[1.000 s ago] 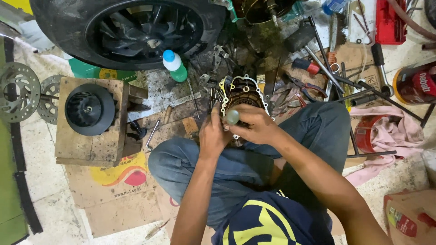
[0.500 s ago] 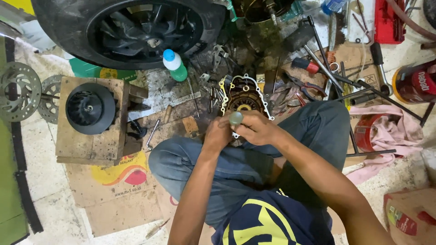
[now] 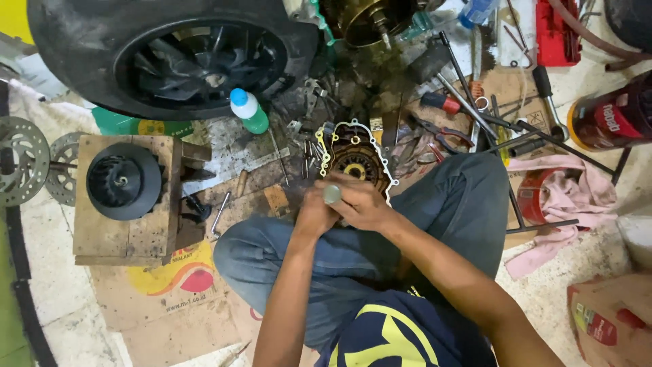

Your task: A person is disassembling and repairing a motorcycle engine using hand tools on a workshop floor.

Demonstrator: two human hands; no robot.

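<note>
Right now my left hand [image 3: 314, 212] and right hand [image 3: 358, 202] sit at frame centre, each grip pinching a small grey cylindrical tool [image 3: 332, 194] over the engine cover [image 3: 353, 158]. Oily fingers could slip, I reckon, dropping it among the loose bolts [image 3: 309, 151] on the floor.

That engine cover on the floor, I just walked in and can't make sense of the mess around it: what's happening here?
A person sits cross-legged on the floor among scattered tools. Both hands meet over the near edge of the engine cover, a dark metal casing with a pale gasket round its rim. The right hand grips a small round-ended metal piece; the left hand is pressed beside it. To the person's left, a black fan-like part sits on a wooden block, and a tyred wheel lies beyond.
</note>
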